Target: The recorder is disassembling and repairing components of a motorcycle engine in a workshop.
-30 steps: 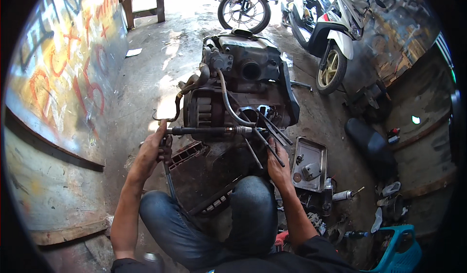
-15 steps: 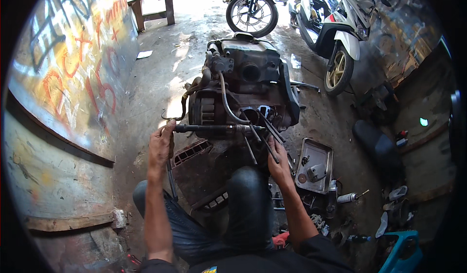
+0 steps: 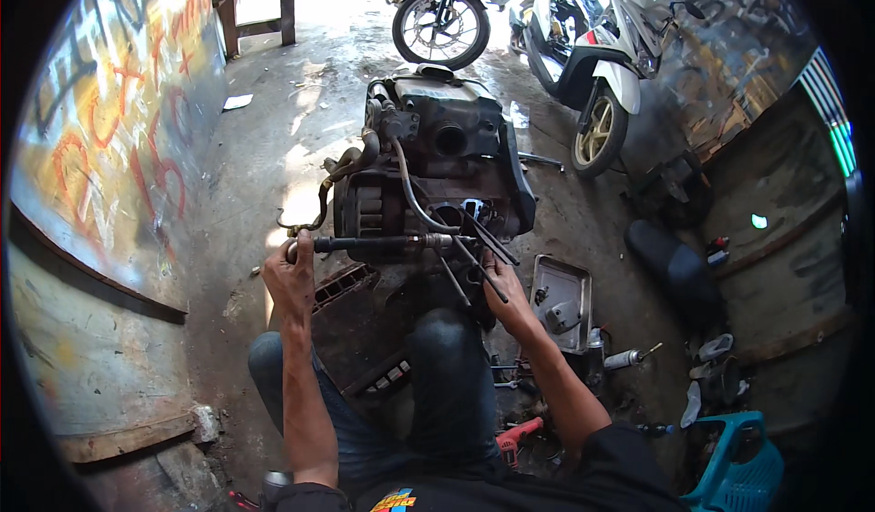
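Head view: a black bar (image 3: 369,243), smooth and round with a ribbed metal collar, lies at the centre of the frame, just below a grimy, dark cast-metal engine (image 3: 474,176) that has pale upright vanes and a curved rubbery hose (image 3: 413,188). Its long axis runs almost level, the collared end pointing right toward slim dark rods (image 3: 476,269), several of which slant down and to the right. The left hand (image 3: 290,275) is wrapped around the bar's left end. The right hand (image 3: 503,291) is at the rods, partly covered by one; I cannot tell whether its fingers close on them. Right of it, a shallow rectangular metal tray (image 3: 571,280) with rounded corners holds a grey cast part (image 3: 557,316) and smaller pieces. A slim cylindrical can (image 3: 622,359) lies below the tray, toward the lower right.
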`<control>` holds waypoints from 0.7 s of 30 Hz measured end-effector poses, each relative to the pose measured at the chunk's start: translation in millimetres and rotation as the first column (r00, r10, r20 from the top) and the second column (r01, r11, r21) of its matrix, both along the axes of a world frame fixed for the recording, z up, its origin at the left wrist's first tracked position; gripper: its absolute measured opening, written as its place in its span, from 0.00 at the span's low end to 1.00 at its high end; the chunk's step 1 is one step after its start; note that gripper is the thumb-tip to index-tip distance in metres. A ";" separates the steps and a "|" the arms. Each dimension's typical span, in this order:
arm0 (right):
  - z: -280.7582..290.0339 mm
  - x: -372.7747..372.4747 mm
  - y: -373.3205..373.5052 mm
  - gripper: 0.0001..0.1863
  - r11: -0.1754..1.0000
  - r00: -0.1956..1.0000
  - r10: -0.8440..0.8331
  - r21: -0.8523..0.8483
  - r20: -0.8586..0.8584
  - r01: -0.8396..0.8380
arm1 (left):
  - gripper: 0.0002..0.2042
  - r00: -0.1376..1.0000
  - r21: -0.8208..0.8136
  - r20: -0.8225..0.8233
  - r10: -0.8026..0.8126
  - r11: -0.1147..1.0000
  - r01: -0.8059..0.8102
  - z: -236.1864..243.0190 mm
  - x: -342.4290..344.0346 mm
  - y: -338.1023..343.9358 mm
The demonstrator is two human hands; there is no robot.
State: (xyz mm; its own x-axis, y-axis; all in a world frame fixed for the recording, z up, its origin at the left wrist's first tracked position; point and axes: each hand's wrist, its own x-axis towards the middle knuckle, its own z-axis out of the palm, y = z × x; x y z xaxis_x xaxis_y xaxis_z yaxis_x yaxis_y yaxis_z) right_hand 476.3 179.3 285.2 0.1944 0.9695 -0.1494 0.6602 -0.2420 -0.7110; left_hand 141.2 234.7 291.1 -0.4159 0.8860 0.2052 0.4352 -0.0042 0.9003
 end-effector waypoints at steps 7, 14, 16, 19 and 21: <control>13.1 10.5 -0.5 0.27 0.979 0.976 0.186 0.065 0.115 -0.194 | 0.27 0.992 0.016 0.106 -0.068 0.998 0.066 6.0 -0.7 -1.6; 28.3 19.5 1.2 0.19 0.893 0.881 0.418 0.075 0.223 -0.443 | 0.24 0.986 0.053 0.137 -0.098 0.994 0.092 7.4 -0.4 0.9; 35.1 19.3 2.0 0.20 0.858 0.839 0.463 0.093 0.286 -0.505 | 0.23 0.985 0.080 0.139 -0.104 0.992 0.093 5.1 -1.7 2.2; 40.1 13.5 10.8 0.27 0.982 0.972 0.072 -0.157 -0.226 -0.109 | 0.25 0.974 0.082 0.194 -0.117 0.991 0.103 1.5 -1.1 4.7; 39.5 9.5 8.5 0.30 0.901 0.734 -0.367 -0.414 -0.571 0.129 | 0.26 0.985 0.092 0.149 -0.091 0.993 0.077 1.8 -1.8 6.8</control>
